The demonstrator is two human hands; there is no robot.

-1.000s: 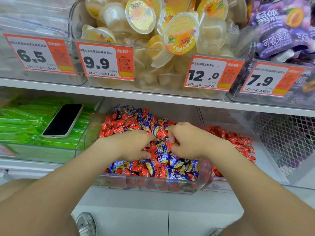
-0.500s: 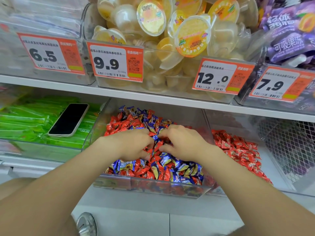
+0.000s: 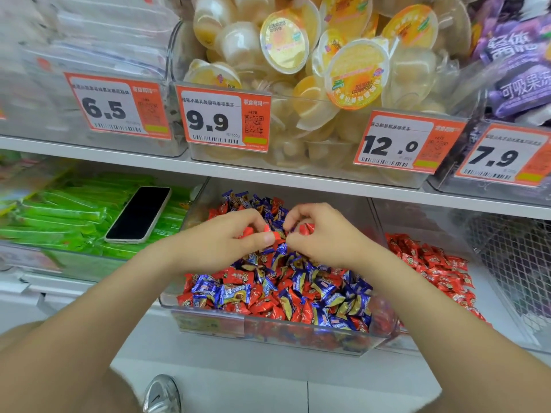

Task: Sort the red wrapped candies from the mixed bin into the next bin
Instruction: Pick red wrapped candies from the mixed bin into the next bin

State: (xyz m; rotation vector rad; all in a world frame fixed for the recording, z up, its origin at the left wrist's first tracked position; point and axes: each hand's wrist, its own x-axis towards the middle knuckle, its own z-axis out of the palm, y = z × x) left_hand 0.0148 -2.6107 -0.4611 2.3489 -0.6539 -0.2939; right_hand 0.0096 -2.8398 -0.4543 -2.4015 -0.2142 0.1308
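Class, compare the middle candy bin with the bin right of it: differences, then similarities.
The middle bin mixes red candies with blue candies; the right bin holds only red. The middle bin is heaped; the right bin's layer is thin. The left hand and right hand pinch red candies over the middle bin alone. Both are clear plastic.

Bare forearms (image 3: pixel 119 299) end in a left hand (image 3: pixel 226 241) and a right hand (image 3: pixel 326 238) with short nails, and below them is a silvery-grey sneaker (image 3: pixel 162 394) bearing a darker curved mark.
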